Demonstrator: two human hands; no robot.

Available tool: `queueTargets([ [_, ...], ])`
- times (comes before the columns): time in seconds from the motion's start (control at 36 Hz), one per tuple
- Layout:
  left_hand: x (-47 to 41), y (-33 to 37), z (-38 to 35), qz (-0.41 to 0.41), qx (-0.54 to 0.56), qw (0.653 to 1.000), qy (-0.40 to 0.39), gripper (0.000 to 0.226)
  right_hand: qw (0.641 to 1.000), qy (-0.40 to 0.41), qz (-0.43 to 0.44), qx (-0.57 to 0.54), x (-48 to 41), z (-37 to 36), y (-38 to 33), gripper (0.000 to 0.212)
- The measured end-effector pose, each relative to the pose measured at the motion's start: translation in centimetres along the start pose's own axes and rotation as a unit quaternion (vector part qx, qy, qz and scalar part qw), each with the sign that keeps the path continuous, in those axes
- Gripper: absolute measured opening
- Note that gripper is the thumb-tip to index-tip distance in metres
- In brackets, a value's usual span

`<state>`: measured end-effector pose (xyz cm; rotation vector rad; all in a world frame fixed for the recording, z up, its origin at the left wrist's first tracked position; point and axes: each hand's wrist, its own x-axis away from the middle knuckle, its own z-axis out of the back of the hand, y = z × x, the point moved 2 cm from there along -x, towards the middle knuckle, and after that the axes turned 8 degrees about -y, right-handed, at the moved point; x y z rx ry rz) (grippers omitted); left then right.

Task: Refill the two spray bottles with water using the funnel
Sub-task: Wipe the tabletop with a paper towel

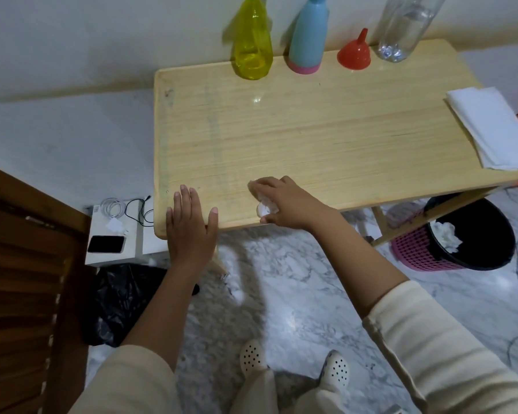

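At the back edge of the wooden table (311, 130) stand a yellow spray bottle (252, 46), a blue spray bottle with a pink base (307, 40), a red funnel (354, 52) set mouth down, and a clear plastic water bottle (401, 28). My left hand (189, 222) rests flat with straight fingers on the table's front left edge. My right hand (281, 201) holds a crumpled white tissue (265, 208) against the tabletop near the front edge. Both hands are far from the bottles.
Folded white tissues (497, 127) lie at the table's right edge. Below the table on the right stands a pink basket with a black liner (461, 243) holding used tissue. On the floor at left are a white box with a phone (106, 244), cables, a black bag (123, 300) and a wooden door (21, 279).
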<state>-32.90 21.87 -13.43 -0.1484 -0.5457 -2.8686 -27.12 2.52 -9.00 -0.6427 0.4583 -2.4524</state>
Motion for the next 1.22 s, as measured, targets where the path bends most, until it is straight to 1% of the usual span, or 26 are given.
queueTargets([
  [0.06, 0.1, 0.1, 0.0, 0.002, 0.003, 1.000, -0.002, 0.061, 1.000, 0.006, -0.007, -0.003, 0.0, -0.1, -0.1, 0.067],
  [0.17, 0.5, 0.6, 0.1, 0.009, 0.011, 1.000, -0.006, 0.060, 0.997, 0.046, -0.020, -0.062, 0.5, -0.9, -0.3, 0.054],
  [0.33, 2.0, 2.4, -0.3, 0.039, 0.050, 0.998, -0.009, 0.058, 0.992, 0.100, -0.017, -0.071, 2.6, -1.7, 0.0, 0.036],
  [0.44, 3.9, 5.2, -0.8, 0.056, 0.064, 0.996, -0.016, 0.057, 0.987, 0.115, -0.025, -0.106, 5.3, -1.5, 1.7, 0.033],
  [0.53, 5.6, 8.6, -1.8, 0.047, 0.085, 0.995, -0.024, 0.055, 0.986, 0.106, -0.045, -0.124, 8.3, -1.1, 4.0, 0.033],
  [0.61, 7.6, 13.1, -3.4, 0.018, 0.116, 0.992, -0.040, 0.051, 0.980, 0.110, -0.067, -0.149, 12.0, -0.5, 7.2, 0.031],
  [0.69, 9.5, 18.3, -5.7, -0.002, 0.159, 0.984, -0.081, 0.044, 0.972, 0.120, -0.099, -0.177, 16.4, 0.3, 11.2, 0.030],
  [0.78, 10.8, 24.2, -8.2, -0.028, 0.181, 0.972, -0.147, 0.035, 0.961, 0.137, -0.145, -0.194, 21.3, 1.3, 16.1, 0.030],
  [0.86, 11.0, 30.5, -11.2, -0.083, 0.155, 0.958, -0.225, 0.027, 0.945, 0.155, -0.203, -0.203, 26.0, 2.4, 20.9, 0.030],
  [1.0, 9.7, 41.3, -15.2, -0.130, 0.139, 0.931, -0.312, 0.028, 0.903, 0.198, -0.303, -0.231, 32.8, 3.2, 29.2, 0.030],
  [1.03, 9.3, 43.1, -15.7, -0.141, 0.137, 0.924, -0.327, 0.025, 0.895, 0.203, -0.319, -0.237, 33.7, 3.4, 30.3, 0.030],
  [1.08, 8.5, 47.8, -17.3, -0.194, 0.123, 0.910, -0.346, 0.006, 0.869, 0.226, -0.357, -0.260, 35.8, 3.6, 33.7, 0.030],
  [1.11, 8.0, 50.0, -18.0, -0.215, 0.118, 0.906, -0.346, 0.006, 0.856, 0.243, -0.371, -0.266, 36.5, 3.7, 35.2, 0.029],
  [1.19, 6.6, 56.4, -20.7, -0.243, 0.090, 0.887, -0.382, 0.022, 0.825, 0.264, -0.408, -0.289, 38.2, 3.9, 40.2, 0.029],
  [1.22, 6.0, 58.3, -21.8, -0.260, 0.089, 0.882, -0.383, 0.019, 0.816, 0.263, -0.423, -0.294, 38.4, 4.0, 42.0, 0.030],
])
